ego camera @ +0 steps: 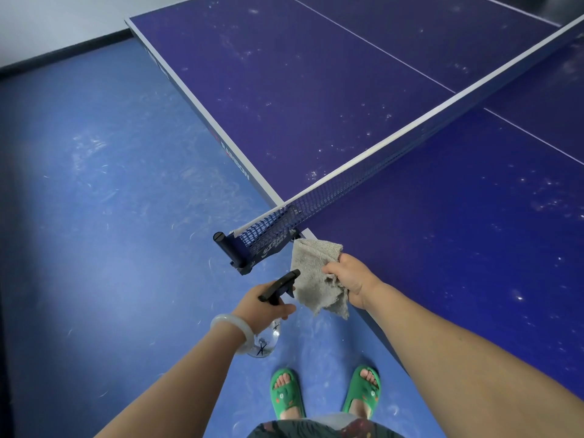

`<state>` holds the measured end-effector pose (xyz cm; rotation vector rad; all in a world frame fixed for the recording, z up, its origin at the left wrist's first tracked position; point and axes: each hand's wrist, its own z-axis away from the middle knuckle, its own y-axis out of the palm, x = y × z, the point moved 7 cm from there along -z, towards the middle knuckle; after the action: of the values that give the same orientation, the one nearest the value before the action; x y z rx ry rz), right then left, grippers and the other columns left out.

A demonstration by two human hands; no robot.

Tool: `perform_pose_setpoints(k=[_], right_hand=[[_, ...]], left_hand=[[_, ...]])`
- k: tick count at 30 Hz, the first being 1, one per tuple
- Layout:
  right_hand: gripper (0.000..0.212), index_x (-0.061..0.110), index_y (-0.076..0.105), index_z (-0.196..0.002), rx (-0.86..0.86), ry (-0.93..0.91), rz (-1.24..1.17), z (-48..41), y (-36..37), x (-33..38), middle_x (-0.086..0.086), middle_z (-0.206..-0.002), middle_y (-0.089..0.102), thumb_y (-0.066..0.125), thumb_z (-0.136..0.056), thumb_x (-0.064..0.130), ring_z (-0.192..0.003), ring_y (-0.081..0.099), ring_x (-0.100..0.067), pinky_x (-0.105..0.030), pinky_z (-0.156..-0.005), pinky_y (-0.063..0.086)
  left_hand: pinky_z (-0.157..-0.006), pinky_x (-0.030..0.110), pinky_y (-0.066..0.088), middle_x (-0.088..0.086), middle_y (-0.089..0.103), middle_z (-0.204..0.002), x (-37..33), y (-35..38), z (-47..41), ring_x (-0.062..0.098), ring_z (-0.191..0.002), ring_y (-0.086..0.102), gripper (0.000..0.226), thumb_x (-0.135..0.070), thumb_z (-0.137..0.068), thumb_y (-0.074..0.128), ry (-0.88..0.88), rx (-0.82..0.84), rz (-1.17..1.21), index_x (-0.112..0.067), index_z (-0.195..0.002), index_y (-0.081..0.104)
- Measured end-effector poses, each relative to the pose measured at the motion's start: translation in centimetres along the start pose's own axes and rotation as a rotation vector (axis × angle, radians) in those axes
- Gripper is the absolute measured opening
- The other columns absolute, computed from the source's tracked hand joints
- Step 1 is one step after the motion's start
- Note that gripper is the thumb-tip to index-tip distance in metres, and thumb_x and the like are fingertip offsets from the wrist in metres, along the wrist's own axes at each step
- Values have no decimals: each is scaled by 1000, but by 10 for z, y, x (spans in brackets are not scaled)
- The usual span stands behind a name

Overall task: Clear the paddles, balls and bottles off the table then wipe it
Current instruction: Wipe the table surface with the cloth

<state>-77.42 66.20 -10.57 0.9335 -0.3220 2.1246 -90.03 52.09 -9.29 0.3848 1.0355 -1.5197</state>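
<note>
Left grip [259,306] curls round the spray bottle [279,286], nozzle toward the cloth [311,273], which the right grip [350,279] clutches bunched.

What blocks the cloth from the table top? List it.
Nothing visible does. The right hand holds the cloth at the edge of the table, and the half beside it shows only pale specks. The net stands just left of the cloth, walling off the other half.

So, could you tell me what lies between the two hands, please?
In the head view, a grey cloth, gripped by the right hand, hangs there.
</note>
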Motion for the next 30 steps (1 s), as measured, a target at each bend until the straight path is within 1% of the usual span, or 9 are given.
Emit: perform_pose_setpoints(k=[4, 7, 13, 15, 18, 20, 22, 27, 30], right_hand=[[25, 10, 66, -102, -22, -12, -3, 2, -5, 1, -17, -99, 68, 48, -93, -5, -88, 65, -31, -41, -79, 54], [25, 11, 65, -98, -43, -26, -30, 5, -10, 6, -13, -92, 68, 47, -94, -5, -79, 66, -26, -34, -68, 55], [25, 11, 66, -103, -52, -29, -30, 8, -13, 5, -16, -100, 69, 49, -94, -4, -91, 64, -32, -41, -79, 52], [25, 13, 66, -101, -54, -32, -31, 9, -13, 5, -15, -100, 69, 49, -94, -4, -92, 64, -32, -42, -81, 52], [24, 13, 65, -100, -57, -36, -24, 9, -12, 6, -15, -100, 69, 49, -94, -4, -92, 64, -32, -40, -80, 52], [25, 13, 66, -101, -52, -43, -25, 9, -11, 8, -17, -101, 68, 49, -93, -5, -93, 63, -33, -41, -81, 51], [26, 12, 65, -102, -43, -49, -30, 9, -9, 10, -18, -102, 67, 48, -93, -5, -94, 63, -33, -43, -83, 50], [27, 12, 65, -102, -40, -51, -60, 8, -9, 13, -19, -102, 66, 46, -94, -6, -94, 62, -34, -52, -90, 51], [28, 10, 66, -105, -43, -46, -53, 7, -11, 10, -21, -104, 67, 47, -93, -6, -94, 63, -35, -53, -90, 51]], left_hand=[[-54, 14, 39, -8, 64, -62, -14, 5, 0, -2, -47, 49, 17, -19, -88, 70, 42, 92, -71, -20, -104, 68], [-60, 13, 41, -9, 67, -63, -18, 11, 3, -2, -53, 53, 22, -19, -87, 71, 37, 205, -122, -21, -108, 66], [-52, 13, 38, -1, 64, -67, -24, -5, -3, -3, -43, 48, 14, -20, -89, 70, 32, 18, -84, -22, -102, 66], [-53, 12, 39, -2, 65, -67, -27, -7, -6, -5, -45, 50, 15, -21, -89, 71, 37, -26, -55, -22, -103, 65], [-46, 8, 36, -5, 62, -63, -32, -9, -8, -4, -41, 47, 12, -20, -89, 71, 43, -66, -23, -25, -98, 64], [-46, 9, 36, -1, 61, -64, -34, -5, -7, -3, -41, 46, 12, -18, -89, 70, 63, -46, -28, -28, -94, 65], [-50, 9, 38, 3, 63, -69, -30, 0, -7, -4, -45, 50, 14, -18, -88, 71, 55, -14, -29, -22, -101, 67], [-53, 10, 39, -7, 64, -65, -22, 12, -5, -2, -51, 54, 18, -19, -88, 71, 42, 160, -111, -20, -106, 69], [-59, 12, 41, -7, 65, -65, -23, 14, -5, 0, -55, 56, 18, -18, -87, 70, 63, 179, -130, -20, -105, 67]])
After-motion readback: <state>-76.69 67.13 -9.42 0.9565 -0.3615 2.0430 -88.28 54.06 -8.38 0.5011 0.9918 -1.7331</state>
